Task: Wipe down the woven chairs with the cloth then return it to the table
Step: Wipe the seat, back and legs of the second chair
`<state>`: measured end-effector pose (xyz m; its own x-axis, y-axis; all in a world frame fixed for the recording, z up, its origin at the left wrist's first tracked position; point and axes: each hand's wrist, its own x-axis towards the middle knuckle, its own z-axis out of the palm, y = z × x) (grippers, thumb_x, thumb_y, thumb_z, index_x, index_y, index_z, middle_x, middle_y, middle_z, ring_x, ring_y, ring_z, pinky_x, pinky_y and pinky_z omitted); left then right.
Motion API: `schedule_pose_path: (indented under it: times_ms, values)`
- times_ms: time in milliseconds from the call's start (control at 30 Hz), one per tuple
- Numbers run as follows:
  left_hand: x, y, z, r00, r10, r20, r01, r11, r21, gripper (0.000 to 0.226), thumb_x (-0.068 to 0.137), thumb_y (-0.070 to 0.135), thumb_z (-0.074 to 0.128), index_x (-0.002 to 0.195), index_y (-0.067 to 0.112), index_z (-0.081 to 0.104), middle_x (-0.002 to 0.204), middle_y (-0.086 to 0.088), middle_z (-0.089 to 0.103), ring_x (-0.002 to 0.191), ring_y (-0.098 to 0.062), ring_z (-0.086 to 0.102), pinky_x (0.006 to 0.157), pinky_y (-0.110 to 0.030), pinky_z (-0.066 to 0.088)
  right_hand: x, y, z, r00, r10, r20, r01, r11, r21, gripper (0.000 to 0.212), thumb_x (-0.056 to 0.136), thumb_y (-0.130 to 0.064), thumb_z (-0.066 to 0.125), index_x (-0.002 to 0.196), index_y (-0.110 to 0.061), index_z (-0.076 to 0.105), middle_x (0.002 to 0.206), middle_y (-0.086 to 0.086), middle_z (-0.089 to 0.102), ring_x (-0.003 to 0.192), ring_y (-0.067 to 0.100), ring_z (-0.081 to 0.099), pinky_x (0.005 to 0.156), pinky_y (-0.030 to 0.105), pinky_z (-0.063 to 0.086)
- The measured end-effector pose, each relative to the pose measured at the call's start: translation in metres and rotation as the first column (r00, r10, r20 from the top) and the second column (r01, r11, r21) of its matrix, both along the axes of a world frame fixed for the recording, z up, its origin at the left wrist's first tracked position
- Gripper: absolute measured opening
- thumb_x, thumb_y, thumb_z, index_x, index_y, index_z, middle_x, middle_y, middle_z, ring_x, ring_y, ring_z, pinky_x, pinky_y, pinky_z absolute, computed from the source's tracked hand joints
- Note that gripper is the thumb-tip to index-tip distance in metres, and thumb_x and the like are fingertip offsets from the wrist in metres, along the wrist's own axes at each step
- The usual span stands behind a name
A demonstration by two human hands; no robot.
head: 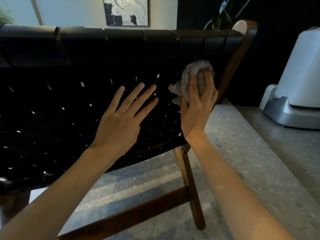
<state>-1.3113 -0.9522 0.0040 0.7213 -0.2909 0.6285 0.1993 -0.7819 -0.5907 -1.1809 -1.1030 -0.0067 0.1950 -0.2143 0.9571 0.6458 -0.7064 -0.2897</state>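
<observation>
speckled floor (242, 153) beneath woven chair (69, 101); left hand (119, 122) spread open, right hand (197, 110) gripping cloth (190, 73).

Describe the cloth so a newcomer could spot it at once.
Start at the black woven chair back and follow it rightward to its wooden post. There the right hand grips a bunched cloth. It is the only pale, fluffy thing against dark straps.

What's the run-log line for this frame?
phase: wipe | right hand: grips cloth against woven chair back | left hand: open, fingers spread

Abstract painting (125, 11) on wall (78, 13); white appliance (297, 75) (grey base) on floor (242, 153).
</observation>
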Motion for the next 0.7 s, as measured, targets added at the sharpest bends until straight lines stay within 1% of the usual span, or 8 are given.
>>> schedule_pose_path:
  times_ms: [133,267,400,467,533,633,667,700]
  values:
    - [-0.006,0.005,-0.01,0.999,0.027,-0.017,-0.028,0.999,-0.035,0.078,0.089,0.023,0.046,0.152,0.023,0.0,0.158,-0.003,-0.019,0.144,-0.023,-0.02,0.116,-0.047,-0.014,0.007,0.004,-0.046,0.989,0.125,-0.076,-0.13,0.989,-0.073,0.037,0.085,0.005,0.066,0.12,-0.004,0.066,0.13,0.028,0.05,0.11,0.046,0.051,0.103,0.023,0.029]
    - [-0.012,0.011,-0.014,0.998,0.048,-0.046,-0.05,0.998,-0.04,0.077,0.091,0.023,0.041,0.151,0.024,-0.006,0.155,-0.004,-0.028,0.142,-0.023,-0.027,0.115,-0.044,-0.017,0.013,0.01,-0.096,0.953,0.223,-0.206,-0.251,0.961,-0.118,0.036,0.081,0.007,0.07,0.115,-0.004,0.069,0.119,0.023,0.056,0.103,0.041,0.054,0.093,0.036,0.045]
    - [-0.018,0.014,-0.016,0.995,0.043,-0.086,-0.049,0.997,-0.062,0.077,0.091,0.021,0.04,0.151,0.024,-0.008,0.153,-0.004,-0.031,0.14,-0.023,-0.03,0.114,-0.042,-0.02,0.012,0.014,-0.131,0.876,0.347,-0.335,-0.391,0.917,-0.073,0.033,0.081,0.002,0.071,0.111,-0.01,0.068,0.116,0.007,0.057,0.103,0.022,0.06,0.089,0.031,0.052]
    - [-0.021,0.015,-0.018,0.992,0.066,-0.108,-0.073,0.996,-0.058,0.077,0.092,0.022,0.038,0.15,0.024,-0.014,0.15,-0.004,-0.038,0.138,-0.023,-0.035,0.113,-0.043,-0.023,0.012,0.013,-0.143,0.822,0.386,-0.419,-0.458,0.885,-0.081,0.027,0.083,0.0,0.069,0.107,-0.011,0.066,0.115,0.0,0.057,0.101,0.013,0.062,0.086,0.034,0.055]
    - [-0.024,0.017,-0.019,0.988,0.092,-0.127,-0.098,0.994,-0.047,0.077,0.093,0.024,0.035,0.148,0.024,-0.019,0.147,-0.005,-0.043,0.135,-0.023,-0.039,0.111,-0.044,-0.025,0.017,0.012,-0.147,0.782,0.347,-0.518,-0.476,0.869,-0.136,0.023,0.083,0.001,0.069,0.104,-0.009,0.07,0.116,0.004,0.058,0.102,0.018,0.063,0.087,0.039,0.055]
    - [-0.031,0.018,-0.018,0.983,0.096,-0.153,-0.105,0.993,-0.049,0.077,0.094,0.025,0.034,0.147,0.024,-0.022,0.145,-0.005,-0.045,0.135,-0.023,-0.04,0.111,-0.045,-0.023,0.019,0.001,-0.127,0.711,0.272,-0.648,-0.501,0.843,-0.196,0.026,0.082,0.004,0.066,0.103,-0.01,0.074,0.119,0.006,0.06,0.108,0.021,0.06,0.094,0.024,0.047]
    - [-0.033,0.018,-0.018,0.984,0.09,-0.154,-0.1,0.993,-0.055,0.077,0.094,0.025,0.034,0.147,0.024,-0.022,0.146,-0.005,-0.045,0.135,-0.023,-0.039,0.112,-0.046,-0.023,0.015,-0.005,-0.118,0.699,0.239,-0.674,-0.517,0.82,-0.245,0.03,0.082,0.005,0.064,0.106,-0.011,0.073,0.121,0.007,0.059,0.112,0.022,0.057,0.096,0.022,0.043]
    - [-0.036,0.018,-0.017,0.986,0.083,-0.144,-0.093,0.993,-0.066,0.077,0.094,0.024,0.036,0.148,0.025,-0.021,0.147,-0.005,-0.043,0.136,-0.024,-0.037,0.112,-0.048,-0.022,0.008,-0.013,-0.108,0.686,0.217,-0.695,-0.536,0.797,-0.28,0.035,0.082,0.006,0.062,0.109,-0.013,0.071,0.122,0.01,0.058,0.115,0.025,0.054,0.098,0.026,0.041]
